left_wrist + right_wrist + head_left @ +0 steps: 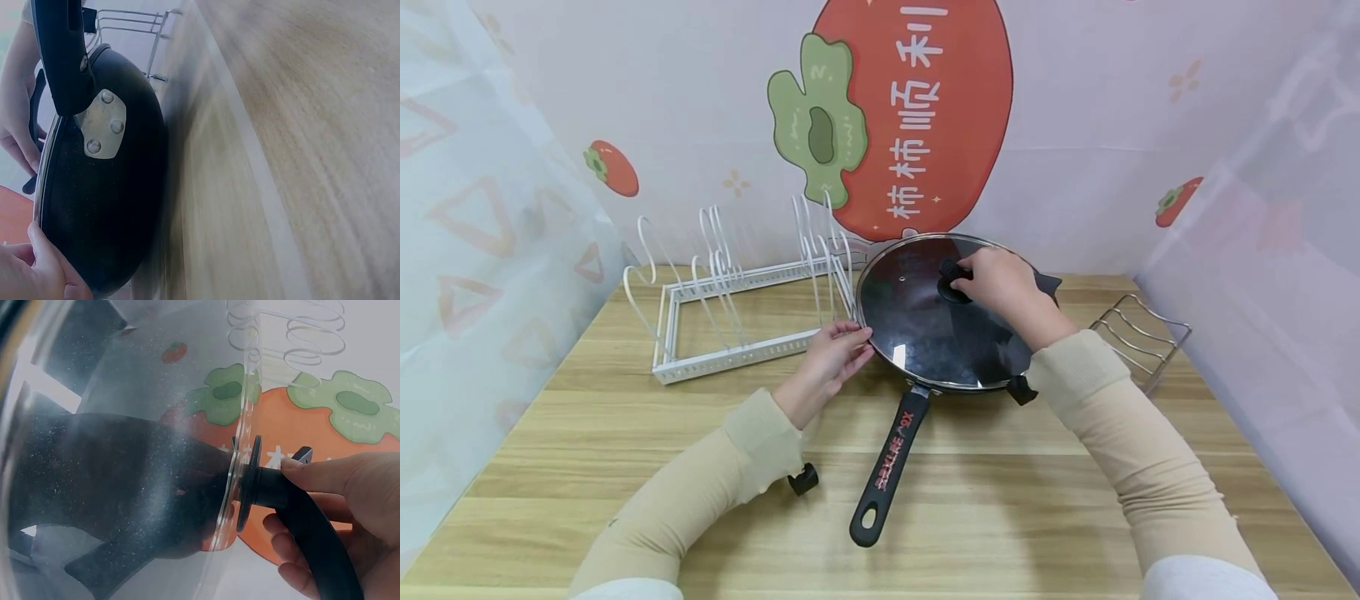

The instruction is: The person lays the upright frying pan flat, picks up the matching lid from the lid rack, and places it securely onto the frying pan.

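Note:
A black frying pan [103, 194] stands on the table with its long handle [891, 467] pointing toward me. A glass lid [917, 308] with a metal rim lies over it. My right hand [1003, 283] grips the black lid knob [269, 487], the thumb on one side and the fingers curled round the other. At the pan's left edge, my left hand [835, 358] touches the rim with its thumb and fingers. In the left wrist view, that thumb [40, 247] lies against the rim, with another finger along the pan's side; part of the hand is out of view.
Left of the pan stands a white rack [730, 358] with tall looped wire dividers, close to the rim. A low wire rack [1138, 342] sits on the right, partly behind my right sleeve. A printed cloth wall [1075, 167] rises behind the wooden table [1000, 517].

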`<state>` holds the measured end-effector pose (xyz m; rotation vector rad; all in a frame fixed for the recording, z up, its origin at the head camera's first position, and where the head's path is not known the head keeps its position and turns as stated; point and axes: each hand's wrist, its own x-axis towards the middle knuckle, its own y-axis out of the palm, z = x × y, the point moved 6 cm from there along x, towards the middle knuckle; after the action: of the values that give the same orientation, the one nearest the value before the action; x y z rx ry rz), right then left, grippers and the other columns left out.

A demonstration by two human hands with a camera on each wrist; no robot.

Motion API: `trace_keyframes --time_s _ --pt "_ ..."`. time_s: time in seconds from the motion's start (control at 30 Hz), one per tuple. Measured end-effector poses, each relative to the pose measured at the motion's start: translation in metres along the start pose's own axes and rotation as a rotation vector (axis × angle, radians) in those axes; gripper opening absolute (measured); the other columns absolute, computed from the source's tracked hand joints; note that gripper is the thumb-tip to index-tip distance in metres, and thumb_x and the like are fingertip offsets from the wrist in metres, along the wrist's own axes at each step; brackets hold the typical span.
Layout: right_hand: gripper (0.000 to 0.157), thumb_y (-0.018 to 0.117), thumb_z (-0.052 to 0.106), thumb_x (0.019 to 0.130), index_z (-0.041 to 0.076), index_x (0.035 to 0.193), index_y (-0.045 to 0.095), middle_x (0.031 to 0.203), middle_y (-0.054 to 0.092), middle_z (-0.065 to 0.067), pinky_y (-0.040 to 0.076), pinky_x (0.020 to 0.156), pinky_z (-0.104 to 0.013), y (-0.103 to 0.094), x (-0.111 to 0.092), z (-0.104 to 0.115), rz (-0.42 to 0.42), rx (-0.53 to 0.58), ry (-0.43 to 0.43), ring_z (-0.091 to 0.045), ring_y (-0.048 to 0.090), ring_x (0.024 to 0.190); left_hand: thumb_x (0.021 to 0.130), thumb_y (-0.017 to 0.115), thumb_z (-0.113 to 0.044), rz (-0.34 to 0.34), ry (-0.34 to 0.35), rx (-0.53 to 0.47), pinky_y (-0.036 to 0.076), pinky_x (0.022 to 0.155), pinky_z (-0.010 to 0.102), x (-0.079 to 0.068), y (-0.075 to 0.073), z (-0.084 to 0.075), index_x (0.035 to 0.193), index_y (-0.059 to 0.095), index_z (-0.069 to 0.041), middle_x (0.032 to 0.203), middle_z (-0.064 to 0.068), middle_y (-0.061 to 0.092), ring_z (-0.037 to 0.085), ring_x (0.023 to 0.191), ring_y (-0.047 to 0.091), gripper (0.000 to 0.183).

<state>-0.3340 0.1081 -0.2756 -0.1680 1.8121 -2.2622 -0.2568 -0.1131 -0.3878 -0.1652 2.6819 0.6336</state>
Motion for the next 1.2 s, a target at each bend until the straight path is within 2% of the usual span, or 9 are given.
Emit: trace_keyframes --time_s 0.13,0.27,0.57,0.7,0.87,0.97,1.1,1.2 --pt "0.045 0.068 0.028 0.101 0.003 0.138 0.064 0.133 0.064 -0.021 0.053 0.088 -0.050 0.002 0.002 0.002 -0.029 -0.021 -0.023 -0.038 0.061 0.117 0.098 0.062 0.007 -0.001 0.003 0.029 0.057 0.068 0.019 0.001 -0.002 -0.002 0.108 0.053 -0.003 0.090 0.005 0.061 0.010 0.068 0.062 0.016" --pt "0.046 0.069 0.027 0.100 0.002 0.137 0.064 0.132 0.065 -0.022 0.053 0.089 -0.050 0.004 0.001 0.000 -0.040 -0.020 -0.038 -0.038 0.059 0.118 0.098 0.062 0.007 0.016 0.035 0.057 0.058 0.067 0.020 -0.001 -0.001 -0.006 0.111 0.054 -0.001 0.088 0.006 0.061 0.011 0.069 0.062 0.018" --pt "0.039 0.070 0.019 0.099 -0.001 0.132 0.067 0.123 0.065 -0.023 0.049 0.094 -0.051 -0.001 -0.007 0.001 -0.057 0.059 -0.099 -0.038 0.055 0.116 0.098 0.062 0.004 0.084 0.203 0.153 0.058 0.068 0.023 -0.010 0.008 -0.028 0.120 0.053 0.005 0.086 0.005 0.061 0.012 0.069 0.062 0.023" --pt "0.038 0.069 0.017 0.099 -0.001 0.132 0.067 0.126 0.066 -0.022 0.048 0.099 -0.052 -0.003 -0.012 0.002 -0.048 0.103 -0.120 -0.038 0.055 0.119 0.101 0.062 -0.002 0.105 0.265 0.228 0.060 0.074 0.030 -0.014 0.008 -0.040 0.125 0.054 0.006 0.096 0.009 0.062 0.014 0.076 0.064 0.027" --pt "0.038 0.069 0.016 0.100 0.000 0.134 0.066 0.131 0.065 -0.021 0.048 0.100 -0.052 -0.007 -0.019 0.004 -0.069 0.164 -0.151 -0.037 0.055 0.123 0.103 0.061 -0.008 0.159 0.381 0.396 0.058 0.089 0.049 -0.023 0.010 -0.054 0.136 0.053 0.005 0.122 0.023 0.060 0.026 0.098 0.066 0.037" --pt "0.037 0.067 0.015 0.101 0.001 0.135 0.066 0.133 0.064 -0.020 0.048 0.100 -0.053 -0.009 -0.024 0.005 -0.120 0.192 -0.189 -0.036 0.056 0.124 0.103 0.061 -0.009 0.211 0.466 0.522 0.055 0.090 0.056 -0.032 0.016 -0.062 0.140 0.053 0.001 0.131 0.027 0.058 0.034 0.111 0.064 0.039" --pt "0.037 0.068 0.013 0.100 0.001 0.135 0.066 0.132 0.065 -0.020 0.045 0.105 -0.054 -0.010 -0.035 0.010 -0.217 0.193 -0.282 -0.036 0.058 0.125 0.102 0.064 -0.015 0.258 0.593 0.742 0.058 0.087 0.051 -0.044 0.022 -0.068 0.144 0.053 -0.004 0.135 0.024 0.059 0.036 0.116 0.063 0.045" --pt "0.040 0.073 0.014 0.097 0.000 0.134 0.066 0.134 0.065 -0.019 0.039 0.111 -0.056 -0.007 -0.045 0.016 -0.294 0.162 -0.383 -0.036 0.055 0.131 0.101 0.066 -0.024 0.291 0.677 0.924 0.054 0.096 0.050 -0.049 0.024 -0.069 0.147 0.051 -0.008 0.138 0.019 0.059 0.036 0.122 0.061 0.052"
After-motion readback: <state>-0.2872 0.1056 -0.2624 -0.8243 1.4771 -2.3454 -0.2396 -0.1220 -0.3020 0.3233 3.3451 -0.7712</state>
